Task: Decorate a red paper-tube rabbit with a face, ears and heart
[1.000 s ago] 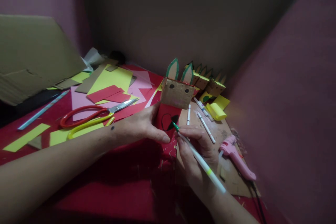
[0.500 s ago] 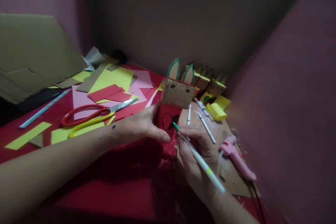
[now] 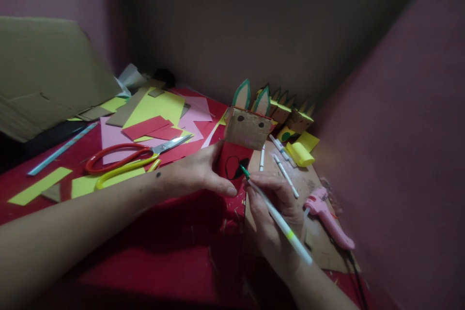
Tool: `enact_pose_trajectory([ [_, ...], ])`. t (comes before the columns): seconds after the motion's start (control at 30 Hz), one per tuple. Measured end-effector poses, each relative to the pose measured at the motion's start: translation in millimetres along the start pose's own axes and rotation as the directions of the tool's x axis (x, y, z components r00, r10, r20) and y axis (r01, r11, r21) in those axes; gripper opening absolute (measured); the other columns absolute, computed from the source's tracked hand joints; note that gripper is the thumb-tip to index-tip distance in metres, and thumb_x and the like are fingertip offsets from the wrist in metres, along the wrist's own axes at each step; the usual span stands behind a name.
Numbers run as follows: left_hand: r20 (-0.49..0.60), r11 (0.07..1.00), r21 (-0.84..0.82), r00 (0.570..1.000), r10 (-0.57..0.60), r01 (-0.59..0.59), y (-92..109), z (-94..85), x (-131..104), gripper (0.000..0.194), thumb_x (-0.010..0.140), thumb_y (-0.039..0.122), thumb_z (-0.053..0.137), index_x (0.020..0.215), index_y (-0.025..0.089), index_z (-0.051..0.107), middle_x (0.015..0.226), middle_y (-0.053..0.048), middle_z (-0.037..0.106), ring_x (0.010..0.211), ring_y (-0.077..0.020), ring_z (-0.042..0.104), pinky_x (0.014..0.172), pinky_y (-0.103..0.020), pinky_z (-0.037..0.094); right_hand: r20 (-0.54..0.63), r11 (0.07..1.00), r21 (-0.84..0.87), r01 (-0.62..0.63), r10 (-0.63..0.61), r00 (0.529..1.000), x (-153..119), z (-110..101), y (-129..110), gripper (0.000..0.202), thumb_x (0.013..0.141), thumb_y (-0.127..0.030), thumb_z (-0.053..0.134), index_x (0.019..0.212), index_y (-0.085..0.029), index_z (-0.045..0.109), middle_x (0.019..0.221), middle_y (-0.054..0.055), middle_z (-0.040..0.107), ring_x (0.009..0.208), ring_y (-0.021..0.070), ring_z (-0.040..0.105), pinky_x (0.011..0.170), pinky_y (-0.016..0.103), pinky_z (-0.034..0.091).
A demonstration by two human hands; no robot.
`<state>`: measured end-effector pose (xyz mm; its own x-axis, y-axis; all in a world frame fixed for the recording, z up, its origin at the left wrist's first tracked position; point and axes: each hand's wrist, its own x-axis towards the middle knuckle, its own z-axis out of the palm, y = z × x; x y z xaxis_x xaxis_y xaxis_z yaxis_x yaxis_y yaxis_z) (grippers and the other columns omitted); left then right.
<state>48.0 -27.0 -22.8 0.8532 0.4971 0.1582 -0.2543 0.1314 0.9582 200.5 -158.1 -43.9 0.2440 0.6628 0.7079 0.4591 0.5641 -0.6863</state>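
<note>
A figure with a cardboard head (image 3: 247, 129), two green-edged ears and a red body stands upright in the middle. My left hand (image 3: 207, 172) grips the red body from the left, its thumb across the lower front. Between the thumb and fingers of my right hand (image 3: 274, 203) is a white marker (image 3: 281, 223) with a green tip. That tip touches the right side of a dark rounded outline (image 3: 236, 168) on the red front; part of the outline is filled in dark.
Red-and-yellow scissors (image 3: 127, 160) lie on paper sheets at left, beside a striped stick (image 3: 61, 149). Several similar figures (image 3: 286, 114) stand behind. Loose markers (image 3: 286, 177) and a pink glue gun (image 3: 329, 215) rest on cardboard at right.
The marker tip has shifted slightly right and up with my right hand. The figure sits a touch further right in the view, and the dark filling looks a little larger.
</note>
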Motion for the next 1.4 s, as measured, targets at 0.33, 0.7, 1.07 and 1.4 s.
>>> enact_pose_trajectory([
  [0.33, 0.01, 1.0, 0.009, 1.0, 0.011, -0.011, 1.1, 0.4, 2.2, 0.057, 0.058, 0.01, 0.096, 0.106, 0.018, 0.065, 0.089, 0.001, 0.068, 0.086, -0.0197, 0.065, 0.068, -0.026, 0.05, 0.022, 1.0, -0.004, 0.009, -0.009, 1.0, 1.1, 0.3, 0.1, 0.024, 0.094, -0.009, 0.068, 0.106, -0.029, 0.072, 0.098, 0.0, 0.076, 0.092, 0.0178, 0.077, 0.083, 0.033, 0.065],
  [0.7, -0.001, 0.999, 0.051, 1.0, 0.005, -0.004, 1.3, 1.4, 0.8, 0.054, 0.061, 0.016, 0.098, 0.103, 0.016, 0.065, 0.088, 0.001, 0.069, 0.082, -0.0182, 0.064, 0.067, -0.025, 0.05, 0.032, 0.999, 0.044, -0.009, 0.008, 0.999, 0.5, 0.4, -0.4, 0.027, 0.092, -0.007, 0.068, 0.105, -0.03, 0.073, 0.096, -0.001, 0.075, 0.09, 0.0152, 0.075, 0.082, 0.028, 0.062],
  [1.07, 0.002, 0.999, 0.05, 1.0, 0.014, -0.014, 2.0, 1.0, 1.7, 0.056, 0.061, 0.014, 0.098, 0.105, 0.017, 0.064, 0.09, 0.001, 0.068, 0.084, -0.0192, 0.063, 0.068, -0.027, 0.049, 0.0, 0.999, 0.047, 0.011, -0.011, 1.0, -2.8, 1.1, 5.9, 0.03, 0.094, -0.006, 0.067, 0.11, -0.031, 0.072, 0.101, -0.002, 0.075, 0.096, 0.0135, 0.076, 0.089, 0.027, 0.062],
  [1.4, -0.004, 0.998, 0.057, 1.0, 0.027, -0.027, -1.8, -1.8, 2.0, 0.055, 0.06, 0.008, 0.094, 0.107, 0.017, 0.066, 0.092, 0.0, 0.07, 0.086, -0.02, 0.064, 0.069, -0.027, 0.051, 0.069, 1.0, 0.025, 0.018, -0.02, 0.997, -0.6, -2.9, -0.5, 0.028, 0.092, -0.006, 0.065, 0.105, -0.029, 0.071, 0.099, -0.001, 0.074, 0.094, 0.0152, 0.073, 0.085, 0.028, 0.061],
])
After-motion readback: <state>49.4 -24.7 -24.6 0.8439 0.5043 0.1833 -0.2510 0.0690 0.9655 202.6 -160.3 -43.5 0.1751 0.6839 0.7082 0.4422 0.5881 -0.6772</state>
